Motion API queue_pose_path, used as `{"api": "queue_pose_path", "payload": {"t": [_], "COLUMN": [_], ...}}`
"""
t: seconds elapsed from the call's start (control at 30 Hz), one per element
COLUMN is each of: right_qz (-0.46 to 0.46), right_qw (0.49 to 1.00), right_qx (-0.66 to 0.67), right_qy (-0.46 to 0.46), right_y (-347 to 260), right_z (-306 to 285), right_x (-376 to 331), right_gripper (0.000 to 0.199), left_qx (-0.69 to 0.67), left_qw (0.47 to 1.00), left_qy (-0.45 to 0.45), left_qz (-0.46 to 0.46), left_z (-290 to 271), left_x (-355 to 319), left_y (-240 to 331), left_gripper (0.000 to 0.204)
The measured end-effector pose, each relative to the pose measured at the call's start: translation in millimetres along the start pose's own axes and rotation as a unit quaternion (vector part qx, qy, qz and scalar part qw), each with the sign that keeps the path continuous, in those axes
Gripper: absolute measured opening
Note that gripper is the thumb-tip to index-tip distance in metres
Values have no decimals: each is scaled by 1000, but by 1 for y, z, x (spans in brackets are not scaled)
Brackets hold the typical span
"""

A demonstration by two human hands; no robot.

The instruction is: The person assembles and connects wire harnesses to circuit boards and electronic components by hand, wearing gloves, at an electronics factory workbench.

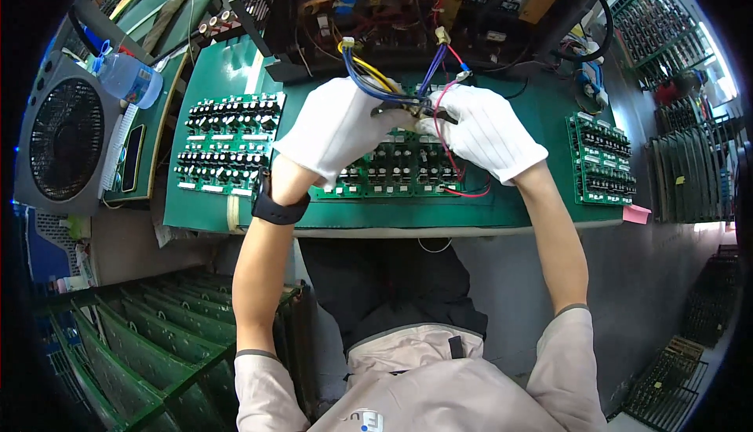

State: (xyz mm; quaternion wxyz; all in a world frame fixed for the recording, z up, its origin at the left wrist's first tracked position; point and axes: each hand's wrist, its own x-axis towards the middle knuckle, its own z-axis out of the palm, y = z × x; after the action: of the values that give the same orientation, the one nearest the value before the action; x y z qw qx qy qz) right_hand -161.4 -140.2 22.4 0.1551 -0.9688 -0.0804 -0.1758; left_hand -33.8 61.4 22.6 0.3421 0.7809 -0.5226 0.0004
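My left hand, in a white glove with a dark watch on the wrist, is closed with its fingertips at the ends of a bundle of blue and yellow wires. Gloved in white too, my right hand pinches at the same spot from the other side. A red wire loops down past its fingers. Exactly what sits between the fingertips is hidden. Beneath both hands lies a green circuit board panel crowded with small components, partly covered by the gloves.
Similar board panels lie at the left and right of the green mat. An open dark equipment housing full of wires stands behind. A fan, water jug and phone are far left; a green rack stands below.
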Motion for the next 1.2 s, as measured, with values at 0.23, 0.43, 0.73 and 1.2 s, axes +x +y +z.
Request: {"api": "queue_pose_path", "payload": {"t": [0.23,0.43,0.73,1.2], "right_qz": [47,10,8,41], "right_qw": [993,996,991,992], "right_qx": [-27,-40,-81,-69], "right_qy": [-107,-81,-102,-100], "right_y": [-7,-7,-8,-1], "right_z": [19,28,31,47], "right_x": [15,17,18,10], "right_gripper": [28,24,23,28], "left_qx": [11,-47,-33,19], "left_qw": [999,994,996,999], "left_qy": [-23,-26,-6,38], "left_qz": [-29,-94,-84,-19], "left_z": [1,13,23,47], "left_x": [-18,-27,-32,-40], "left_y": [-20,-36,-39,-62], "left_gripper": [26,32,29,25]}}
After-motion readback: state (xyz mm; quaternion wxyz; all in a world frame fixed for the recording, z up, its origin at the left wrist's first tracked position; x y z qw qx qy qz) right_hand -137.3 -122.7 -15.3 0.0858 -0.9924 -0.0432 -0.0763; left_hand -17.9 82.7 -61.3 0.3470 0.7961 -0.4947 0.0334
